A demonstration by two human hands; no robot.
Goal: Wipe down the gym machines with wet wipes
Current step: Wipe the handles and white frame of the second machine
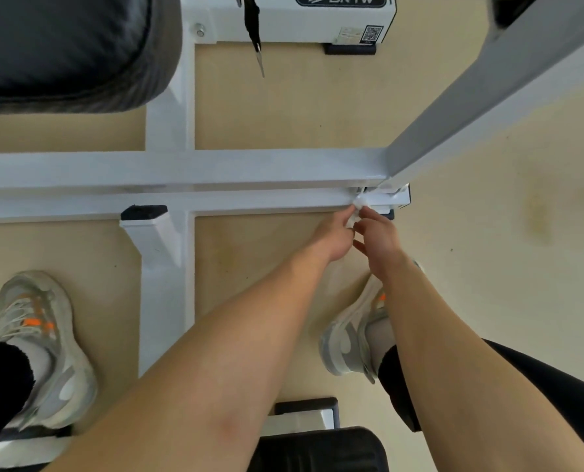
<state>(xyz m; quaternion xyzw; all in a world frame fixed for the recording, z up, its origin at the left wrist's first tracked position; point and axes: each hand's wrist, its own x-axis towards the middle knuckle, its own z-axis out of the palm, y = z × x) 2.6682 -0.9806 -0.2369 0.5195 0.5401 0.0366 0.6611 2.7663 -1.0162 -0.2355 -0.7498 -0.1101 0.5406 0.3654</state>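
At the right end of the white base bar, the left hand and right hand pinch 1 bunched wet wipe between their fingertips, probably to work it into the corner joint.

- Bright, even light here, soft across the beige floor.
- White machine frame close to blown out at centre.
- Black pad at 11 o'clock swallows detail.
- Edges bend, wide-angle; forearms at 6 o'clock loom large and soft.
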